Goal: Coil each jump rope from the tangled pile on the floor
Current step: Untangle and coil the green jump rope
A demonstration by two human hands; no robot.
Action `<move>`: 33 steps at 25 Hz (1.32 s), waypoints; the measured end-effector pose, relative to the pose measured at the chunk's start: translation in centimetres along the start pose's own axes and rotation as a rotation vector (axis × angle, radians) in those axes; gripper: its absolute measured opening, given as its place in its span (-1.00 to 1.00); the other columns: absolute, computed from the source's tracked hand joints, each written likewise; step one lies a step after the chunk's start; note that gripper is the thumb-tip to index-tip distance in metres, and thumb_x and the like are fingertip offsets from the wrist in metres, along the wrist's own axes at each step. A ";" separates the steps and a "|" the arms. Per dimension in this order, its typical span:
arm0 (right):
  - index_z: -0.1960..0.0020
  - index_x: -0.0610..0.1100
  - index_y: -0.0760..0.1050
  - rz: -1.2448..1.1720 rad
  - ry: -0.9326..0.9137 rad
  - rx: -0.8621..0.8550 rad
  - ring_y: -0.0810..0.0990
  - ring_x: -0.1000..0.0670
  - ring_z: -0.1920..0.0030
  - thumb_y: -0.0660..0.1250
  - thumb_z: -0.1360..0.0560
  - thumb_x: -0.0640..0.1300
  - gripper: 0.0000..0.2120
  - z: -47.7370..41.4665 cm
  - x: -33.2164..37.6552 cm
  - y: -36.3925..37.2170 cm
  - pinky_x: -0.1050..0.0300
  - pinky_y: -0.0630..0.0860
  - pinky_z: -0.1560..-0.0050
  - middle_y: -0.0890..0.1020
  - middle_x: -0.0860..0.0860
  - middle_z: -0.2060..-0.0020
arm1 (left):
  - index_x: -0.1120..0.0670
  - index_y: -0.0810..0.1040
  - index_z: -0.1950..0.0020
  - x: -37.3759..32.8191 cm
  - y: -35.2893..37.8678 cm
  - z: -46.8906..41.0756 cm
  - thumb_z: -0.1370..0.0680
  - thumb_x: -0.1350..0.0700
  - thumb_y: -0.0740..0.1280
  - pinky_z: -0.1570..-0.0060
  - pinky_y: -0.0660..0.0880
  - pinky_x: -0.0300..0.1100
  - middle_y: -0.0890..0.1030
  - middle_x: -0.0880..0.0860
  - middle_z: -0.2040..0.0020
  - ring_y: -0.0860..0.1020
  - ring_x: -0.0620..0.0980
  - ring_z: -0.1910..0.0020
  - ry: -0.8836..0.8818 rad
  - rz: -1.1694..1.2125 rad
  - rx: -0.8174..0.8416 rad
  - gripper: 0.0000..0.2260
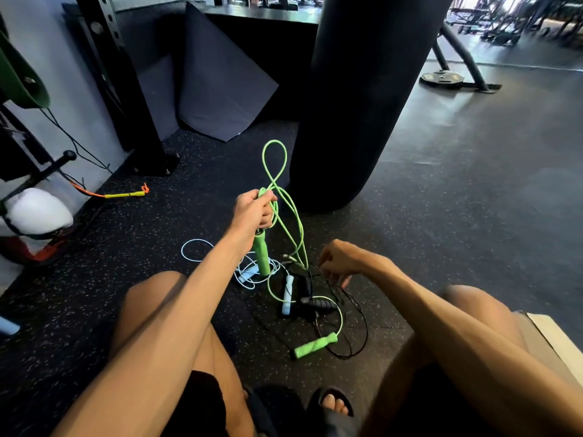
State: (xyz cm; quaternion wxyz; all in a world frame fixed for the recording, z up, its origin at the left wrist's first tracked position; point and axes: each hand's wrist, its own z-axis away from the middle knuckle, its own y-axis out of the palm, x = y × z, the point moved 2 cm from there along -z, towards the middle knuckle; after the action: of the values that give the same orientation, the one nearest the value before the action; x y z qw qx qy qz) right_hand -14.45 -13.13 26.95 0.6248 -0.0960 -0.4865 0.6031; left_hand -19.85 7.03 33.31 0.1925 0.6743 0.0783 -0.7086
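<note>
Your left hand [252,212] is closed around loops of the green jump rope [285,200] above the floor [441,216], while your right hand [337,260], fingers curled, pinches the black rope [353,326] in the tangled pile.

I count four jump ropes: one green rope [285,197], one pale blue rope [202,247], one black rope [353,313] and one orange-and-yellow rope [124,194] off by the wall. Handles I can see: two green, two pale blue, one black, one yellow. One punching bag [362,99]. Two hands.
</note>
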 end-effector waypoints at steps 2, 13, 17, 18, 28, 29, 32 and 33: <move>-0.10 -0.31 0.49 0.032 0.013 0.007 0.69 -0.20 0.29 0.31 -0.52 -0.30 -0.82 -0.7 -0.3 1.6 0.05 0.62 0.46 0.68 -0.28 0.13 | 0.21 0.45 0.11 -0.5 -0.1 0.1 -0.65 0.20 0.21 0.46 0.05 -0.20 0.21 -0.10 0.53 0.14 -0.14 0.56 0.001 0.045 0.031 -0.84; -0.27 -0.24 0.53 -0.383 0.110 -0.111 0.38 -0.05 0.42 0.09 -0.51 -0.42 -0.59 -5.2 -1.7 3.5 0.12 0.28 0.46 0.43 -0.10 0.41 | 0.18 0.45 0.14 -1.4 -0.4 0.4 -0.66 0.20 0.19 0.52 0.09 -0.27 0.18 -0.09 0.53 0.13 -0.15 0.57 0.014 0.095 0.127 -0.82; -0.29 -0.23 0.51 -0.685 0.188 -0.056 0.37 -0.01 0.46 -0.02 -0.52 -0.45 -0.52 -5.4 -2.2 4.4 0.12 0.25 0.37 0.42 -0.03 0.49 | 0.17 0.44 0.14 -1.4 -0.3 0.5 -0.66 0.19 0.18 0.51 0.11 -0.27 0.17 -0.09 0.52 0.12 -0.14 0.57 -0.005 0.112 0.196 -0.81; -0.32 -0.26 0.47 -0.762 0.194 -0.051 0.47 -0.04 0.41 -0.02 -0.55 -0.42 -0.55 -5.5 -2.0 4.5 0.11 0.34 0.34 0.49 -0.06 0.43 | 0.17 0.44 0.14 -1.3 -0.2 0.5 -0.66 0.19 0.18 0.51 0.10 -0.26 0.16 -0.09 0.52 0.12 -0.14 0.57 -0.011 0.112 0.208 -0.81; -0.15 -0.31 0.60 -1.020 0.208 -0.183 0.57 -0.02 0.40 0.16 -0.56 -0.39 -0.72 -8.3 -3.6 5.4 0.19 0.38 0.43 0.62 -0.16 0.24 | 0.18 0.43 0.15 0.4 -0.8 -1.1 -0.65 0.22 0.18 0.56 0.06 -0.27 0.19 -0.09 0.56 0.13 -0.16 0.62 -0.087 0.037 0.071 -0.81; -0.13 -0.30 0.61 -1.038 0.211 -0.231 0.53 -0.02 0.38 0.19 -0.56 -0.38 -0.74 -8.4 -3.9 5.2 0.18 0.38 0.41 0.62 -0.16 0.24 | 0.19 0.43 0.16 0.6 -0.9 -1.4 -0.65 0.23 0.19 0.57 0.06 -0.28 0.19 -0.09 0.57 0.13 -0.16 0.63 -0.095 0.011 0.043 -0.82; 0.10 -0.22 0.64 -1.030 0.227 -0.460 0.48 0.04 0.45 0.39 -0.53 -0.22 -0.92 -8.5 -4.6 3.5 0.23 0.43 0.45 0.60 -0.09 0.35 | 0.18 0.44 0.22 1.6 -1.4 -2.0 -0.59 0.27 0.23 0.59 0.05 -0.36 0.21 -0.08 0.61 0.13 -0.17 0.67 -0.137 -0.143 -0.070 -0.82; 0.18 -0.17 0.62 -1.016 0.233 -0.522 0.48 0.05 0.47 0.43 -0.51 -0.17 -0.88 -8.3 -4.6 2.7 0.22 0.45 0.42 0.58 -0.06 0.39 | 0.18 0.45 0.23 1.9 -1.5 -2.2 -0.56 0.27 0.25 0.60 0.06 -0.38 0.23 -0.05 0.59 0.13 -0.16 0.67 -0.149 -0.204 -0.108 -0.83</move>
State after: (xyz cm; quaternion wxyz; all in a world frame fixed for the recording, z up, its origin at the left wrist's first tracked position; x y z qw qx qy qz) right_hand -9.25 -12.45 18.55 0.8408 -0.0669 -0.5322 0.0735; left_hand -18.42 8.91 31.01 0.1608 0.5968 0.1702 -0.7675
